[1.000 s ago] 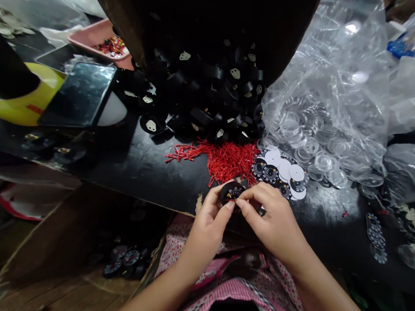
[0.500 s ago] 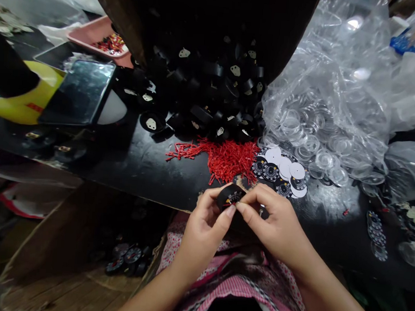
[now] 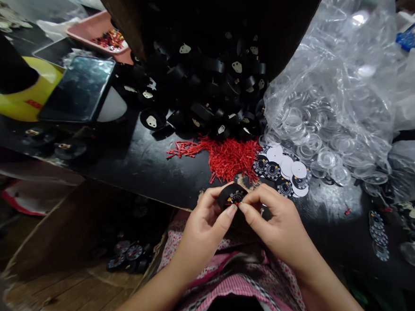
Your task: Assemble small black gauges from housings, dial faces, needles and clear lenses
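My left hand (image 3: 202, 228) is closed around a small round black gauge (image 3: 227, 195), tilted so that its printed dial faces up toward me. With thumb and forefinger pinched together, my right hand (image 3: 276, 222) meets the dial's near edge. A bit of a red pointer (image 3: 236, 204) shows at those fingertips; the rest of it is hidden by them. Just beyond both hands lies a heap of loose red pointers (image 3: 232, 157). Beside it on the right are overlapping dial discs (image 3: 285, 166), some printed side up and some white side up.
Black gauge housings (image 3: 200, 110) are piled at the back. Clear round covers (image 3: 321, 154) spill from a plastic bag (image 3: 345, 65) on the right. A phone (image 3: 79, 89) leans near yellow tape (image 3: 17, 99); a pink tray (image 3: 95, 29) stands behind. Finished-looking gauges (image 3: 129, 254) lie in a carton (image 3: 55, 239) below.
The gauge's dial is turned slightly more toward me, and more red shows at my right fingertips. Both hands stay in nearly the same place; the view has shifted a little.
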The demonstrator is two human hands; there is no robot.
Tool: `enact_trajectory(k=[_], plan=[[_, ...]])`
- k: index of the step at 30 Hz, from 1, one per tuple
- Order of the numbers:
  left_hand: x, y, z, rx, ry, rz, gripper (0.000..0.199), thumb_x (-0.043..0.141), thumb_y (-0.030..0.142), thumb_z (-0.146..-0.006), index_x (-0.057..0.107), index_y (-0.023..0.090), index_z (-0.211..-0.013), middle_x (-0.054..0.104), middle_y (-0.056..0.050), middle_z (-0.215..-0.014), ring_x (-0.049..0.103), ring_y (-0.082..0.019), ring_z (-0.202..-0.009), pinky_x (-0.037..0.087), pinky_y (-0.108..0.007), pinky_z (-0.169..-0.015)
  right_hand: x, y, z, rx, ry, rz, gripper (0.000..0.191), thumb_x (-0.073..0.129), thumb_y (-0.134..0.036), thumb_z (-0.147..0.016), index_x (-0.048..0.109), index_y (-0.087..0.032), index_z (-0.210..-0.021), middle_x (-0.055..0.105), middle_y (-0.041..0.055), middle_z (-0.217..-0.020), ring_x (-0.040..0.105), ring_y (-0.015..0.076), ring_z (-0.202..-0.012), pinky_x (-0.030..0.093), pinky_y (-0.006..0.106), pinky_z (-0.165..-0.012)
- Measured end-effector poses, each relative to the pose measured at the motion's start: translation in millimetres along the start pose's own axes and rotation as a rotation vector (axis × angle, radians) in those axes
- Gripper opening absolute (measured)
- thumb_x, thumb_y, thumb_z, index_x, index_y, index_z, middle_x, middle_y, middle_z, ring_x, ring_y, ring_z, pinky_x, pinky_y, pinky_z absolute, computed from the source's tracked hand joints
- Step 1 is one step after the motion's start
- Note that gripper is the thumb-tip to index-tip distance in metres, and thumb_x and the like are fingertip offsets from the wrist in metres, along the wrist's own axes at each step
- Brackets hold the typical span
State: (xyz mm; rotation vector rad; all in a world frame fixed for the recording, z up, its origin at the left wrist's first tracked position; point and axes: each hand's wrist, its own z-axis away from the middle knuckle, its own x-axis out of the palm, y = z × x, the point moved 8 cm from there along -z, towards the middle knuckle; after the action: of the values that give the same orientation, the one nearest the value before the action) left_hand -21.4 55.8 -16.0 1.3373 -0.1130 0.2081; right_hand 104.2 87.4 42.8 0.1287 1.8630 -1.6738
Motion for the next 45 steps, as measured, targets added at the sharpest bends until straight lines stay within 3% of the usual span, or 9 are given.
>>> enact_trajectory(k=[11,19,24,28,30,35,39,42,45], plan=[[-4.5,7.2,6.1,0.125,0.074,-0.119,0.019,0.062,0.021,-0.090,0.062,0.028,-0.108,0.069,0.003,-0.105,0.066,-0.013,-0.101,0.050,-0.023,-0.092,3.4,-6.3,5.0,-0.068,0.023,0.062,0.016,0.055,-0.018,-0.094,0.055,-0.020,-0.078,0.055,-0.0004,-0.077,0.052,0.0144,-0.074,0.040,0.028,-0.069],[-12.2,9.8,14.6,0.191,0.125,-0.285,0.032,0.063,0.019,-0.087,0.063,0.030,-0.117,0.070,0.002,-0.111,0.065,-0.018,-0.104,0.050,-0.028,-0.091,9.5,-7.1,11.5,0.009,0.092,0.069,0.021,0.055,-0.020,-0.094,0.053,-0.021,-0.073,0.058,-0.0011,-0.071,0.052,0.0136,-0.066,0.040,0.027,-0.063],[-6.7,-0.7,0.9,-0.014,0.002,-0.095,0.025,0.061,0.028,-0.090,0.064,0.026,-0.114,0.069,-0.003,-0.117,0.064,-0.021,-0.110,0.051,-0.033,-0.097,6.1,-4.0,4.9,0.027,0.064,0.116,0.024,0.058,-0.021,-0.091,0.052,-0.020,-0.068,0.054,-0.0021,-0.065,0.050,0.0131,-0.062,0.039,0.028,-0.061],[4.6,-15.6,-3.9,-0.218,-0.118,0.253,0.037,0.064,0.029,-0.089,0.060,0.025,-0.125,0.065,-0.006,-0.129,0.058,-0.026,-0.123,0.048,-0.040,-0.105,1.4,-11.4,-0.8,-0.123,0.058,0.296,0.010,0.054,-0.019,-0.093,0.063,-0.019,-0.087,0.062,0.0030,-0.079,0.055,0.0164,-0.072,0.041,0.031,-0.068],[4.2,-18.9,-3.7,-0.228,-0.128,0.247,0.040,0.066,0.029,-0.088,0.061,0.028,-0.127,0.063,-0.005,-0.134,0.056,-0.026,-0.127,0.044,-0.041,-0.110,4.4,-15.1,-3.2,-0.213,0.044,0.426,0.012,0.051,-0.016,-0.093,0.063,-0.017,-0.095,0.065,0.0060,-0.086,0.056,0.0184,-0.078,0.040,0.034,-0.072],[-2.6,-29.6,1.1,-0.258,-0.009,0.134,0.039,0.067,0.044,-0.087,0.066,0.033,-0.124,0.064,-0.004,-0.135,0.055,-0.028,-0.129,0.043,-0.043,-0.110,15.4,-18.4,-7.2,-0.305,0.035,0.649,0.017,0.046,-0.014,-0.092,0.060,-0.016,-0.082,0.063,0.0070,-0.078,0.055,0.0203,-0.075,0.038,0.035,-0.071],[2.9,-39.7,4.9,-0.347,0.090,0.240,0.040,0.063,0.055,-0.086,0.070,0.030,-0.117,0.069,-0.006,-0.127,0.062,-0.033,-0.120,0.054,-0.047,-0.099,8.8,-17.3,-10.6,-0.137,0.123,0.588,0.011,0.051,-0.013,-0.085,0.056,-0.019,-0.077,0.062,0.0029,-0.075,0.054,0.0174,-0.071,0.039,0.031,-0.069],[4.6,-31.0,-0.4,-0.244,0.072,0.143,0.041,0.065,0.054,-0.085,0.069,0.033,-0.119,0.067,-0.004,-0.130,0.056,-0.031,-0.127,0.044,-0.047,-0.109,0.2,-10.1,-12.3,0.019,0.086,0.436,0.011,0.058,-0.013,-0.083,0.056,-0.020,-0.076,0.063,-0.0013,-0.072,0.055,0.0138,-0.066,0.041,0.027,-0.062],[3.4,-28.1,-5.9,-0.190,0.028,0.009,0.038,0.067,0.050,-0.085,0.069,0.034,-0.120,0.063,-0.001,-0.136,0.051,-0.029,-0.133,0.037,-0.047,-0.115,-24.0,3.9,-19.9,0.046,0.028,0.334,0.009,0.063,-0.020,-0.085,0.063,-0.023,-0.077,0.067,-0.0036,-0.074,0.060,0.0124,-0.066,0.046,0.023,-0.062]])
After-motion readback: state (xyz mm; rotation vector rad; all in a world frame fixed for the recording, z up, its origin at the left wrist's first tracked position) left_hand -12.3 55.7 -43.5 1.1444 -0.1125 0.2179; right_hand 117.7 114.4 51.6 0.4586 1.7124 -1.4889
